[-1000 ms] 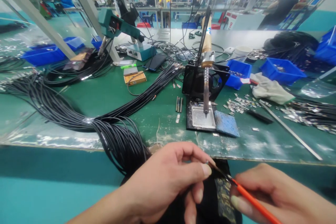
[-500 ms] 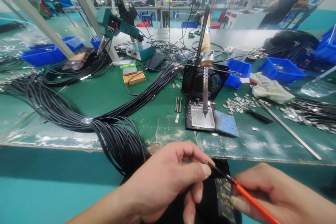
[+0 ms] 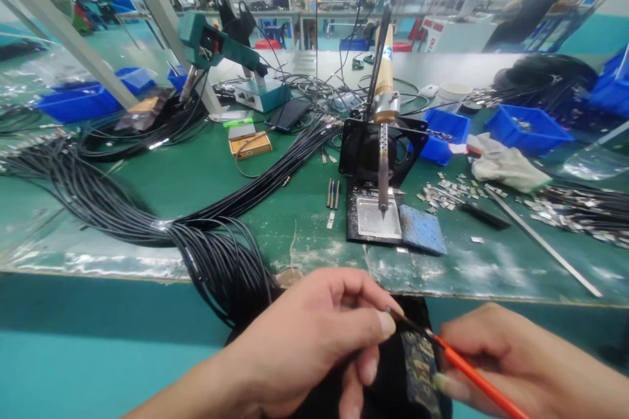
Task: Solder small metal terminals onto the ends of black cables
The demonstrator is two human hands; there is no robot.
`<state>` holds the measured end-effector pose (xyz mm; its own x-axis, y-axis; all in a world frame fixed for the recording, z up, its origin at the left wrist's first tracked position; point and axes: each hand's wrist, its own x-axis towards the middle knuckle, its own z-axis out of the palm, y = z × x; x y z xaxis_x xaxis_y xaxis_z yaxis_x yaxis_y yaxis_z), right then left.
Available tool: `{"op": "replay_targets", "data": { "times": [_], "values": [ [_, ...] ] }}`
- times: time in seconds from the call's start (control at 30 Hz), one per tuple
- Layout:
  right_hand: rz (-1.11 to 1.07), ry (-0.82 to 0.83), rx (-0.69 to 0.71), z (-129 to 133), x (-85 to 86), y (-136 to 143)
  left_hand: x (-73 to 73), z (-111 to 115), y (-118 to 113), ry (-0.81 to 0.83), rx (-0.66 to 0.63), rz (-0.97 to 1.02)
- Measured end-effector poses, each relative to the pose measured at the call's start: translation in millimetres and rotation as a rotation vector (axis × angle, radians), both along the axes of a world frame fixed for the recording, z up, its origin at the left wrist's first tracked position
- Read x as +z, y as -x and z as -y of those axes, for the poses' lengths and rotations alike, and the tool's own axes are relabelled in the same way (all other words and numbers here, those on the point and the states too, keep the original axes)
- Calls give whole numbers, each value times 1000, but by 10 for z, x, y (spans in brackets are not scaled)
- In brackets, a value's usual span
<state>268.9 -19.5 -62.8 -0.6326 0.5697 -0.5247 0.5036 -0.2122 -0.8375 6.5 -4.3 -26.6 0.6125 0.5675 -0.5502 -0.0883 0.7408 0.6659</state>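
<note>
My left hand (image 3: 324, 321) is closed in a pinch, thumb against forefinger, above my lap just off the table edge. Something small and dark sits at those fingertips, too little to make out. In my closed right hand (image 3: 501, 347) is an orange-handled tool (image 3: 472, 372); its dark, narrow front end reaches to the left fingertips. What kind of tool it is, I cannot tell. Beyond the hands, a soldering iron (image 3: 384, 150) with a wooden handle points down over a metal tray (image 3: 378, 219), beside a blue sponge (image 3: 423, 229). A thick black cable bundle (image 3: 216, 255) droops over the edge at left.
Behind the iron stands a black fan (image 3: 361, 147). Small metal connectors (image 3: 442, 195) lie scattered at right, near a white rod (image 3: 545, 242), a pale cloth (image 3: 506, 167) and blue bins (image 3: 528, 134). A teal tool (image 3: 206, 46) hangs at back left. People sit in the background.
Both hands keep nearly the same pose and place. The view has shifted very slightly.
</note>
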Motion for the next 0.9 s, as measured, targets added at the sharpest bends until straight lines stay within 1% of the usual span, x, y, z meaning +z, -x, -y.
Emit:
{"op": "replay_targets", "data": {
  "times": [0.1,0.27,0.4,0.47,0.7,0.9],
  "values": [
    [42,41,33,-3,-25,-20,-13,4,3,-11,-7,4],
    [37,-37,9,7,-65,-61,-46,18,26,-33,29,36],
    [1,-61,-8,32,-71,-118,-93,41,53,-79,78,75],
    [-9,-64,1,44,-65,-135,-115,49,63,-89,82,93],
    [8,-86,14,49,-81,-145,-126,49,49,-74,100,93],
    [25,-98,14,68,-60,-126,-126,60,42,-54,119,111]
  ]
}}
